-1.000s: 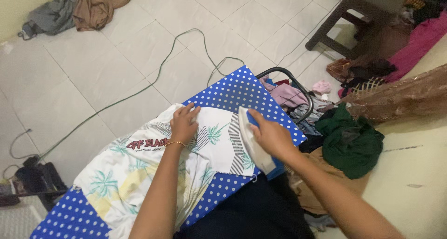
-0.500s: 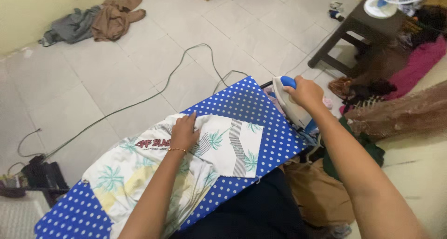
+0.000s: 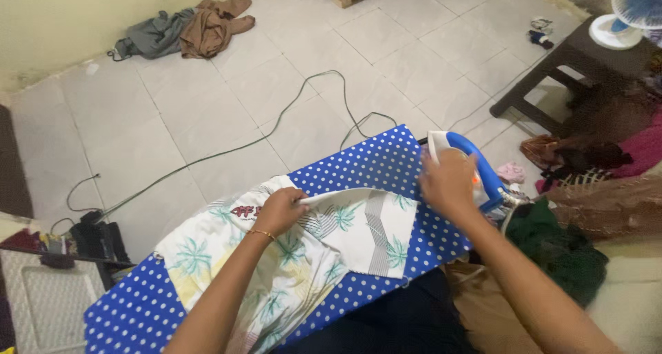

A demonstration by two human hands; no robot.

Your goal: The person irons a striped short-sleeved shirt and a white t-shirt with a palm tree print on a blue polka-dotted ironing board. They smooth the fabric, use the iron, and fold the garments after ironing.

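Note:
A white garment with green palm prints [image 3: 358, 233] lies across a blue ironing board with white dots [image 3: 358, 164]. My left hand [image 3: 279, 210] pinches a folded edge of the garment near its middle. A white iron with a blue handle [image 3: 476, 162] stands at the board's far right end. My right hand [image 3: 447, 185] is against the near side of the iron; the blue handle arcs above it, uncovered by the fingers.
A green cable [image 3: 276, 126] runs over the tiled floor to a plug block [image 3: 96, 233] at the left. Clothes [image 3: 186, 30] lie by the far wall. A dark low table [image 3: 552, 78] with a fan [image 3: 631, 16] and heaped clothes [image 3: 558, 247] crowd the right.
My right hand lifted the iron off the garment and carried it to the board's right end, where it now stands. My left hand went from flat on the cloth to pinching its edge.

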